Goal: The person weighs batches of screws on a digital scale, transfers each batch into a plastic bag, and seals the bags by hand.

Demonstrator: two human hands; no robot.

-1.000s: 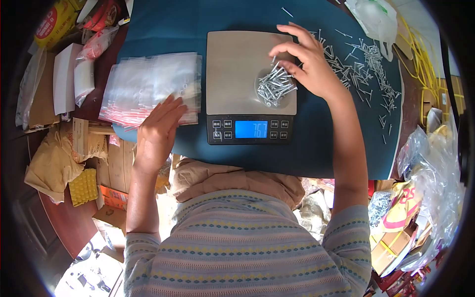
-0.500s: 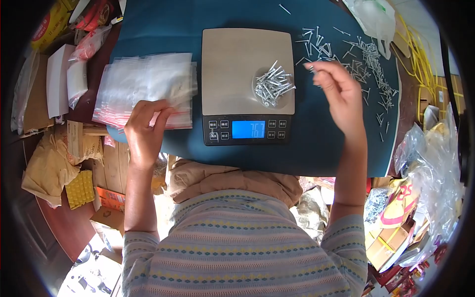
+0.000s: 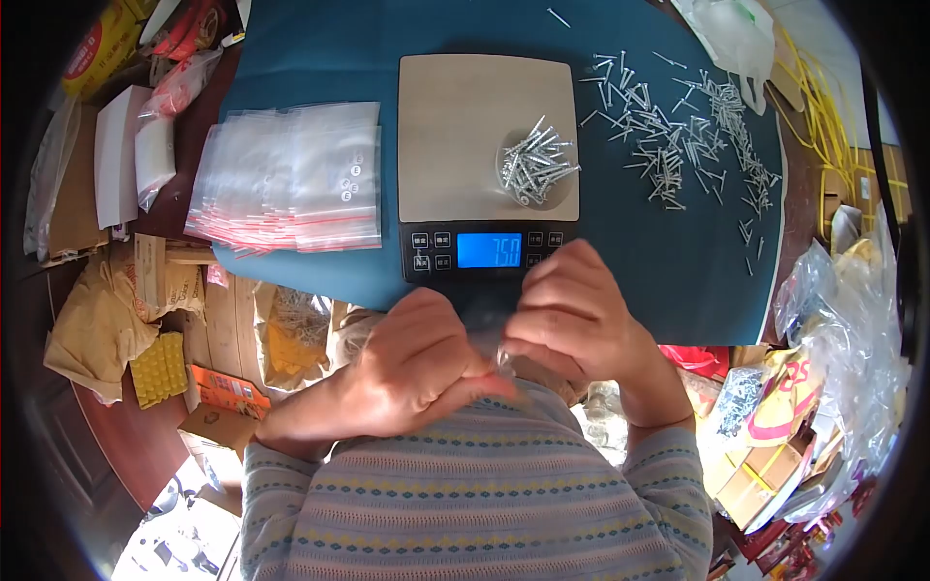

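Observation:
My left hand (image 3: 417, 368) and my right hand (image 3: 573, 315) are close together in front of my chest, fingers closed. Between them is a small clear plastic bag (image 3: 503, 360), blurred and mostly covered by my fingers. Just beyond my hands stands a digital scale (image 3: 465, 126) with a lit blue display. On the right side of its plate sits a clear round dish (image 3: 559, 198) heaped with silver screws (image 3: 533, 167). To the left lies a stack of clear zip bags (image 3: 291, 169) with red seal lines.
Loose screws (image 3: 668, 136) are scattered right of the scale on the dark green mat (image 3: 620, 281). A white plastic bag (image 3: 731, 39) lies at the far right corner. Cardboard boxes, paper bags and plastic wrapping (image 3: 843, 320) crowd both sides below the table.
My left hand has left the bag stack and my right hand the loose screws; they have come together before my chest with a clear bag. The scale's reading has dropped slightly.

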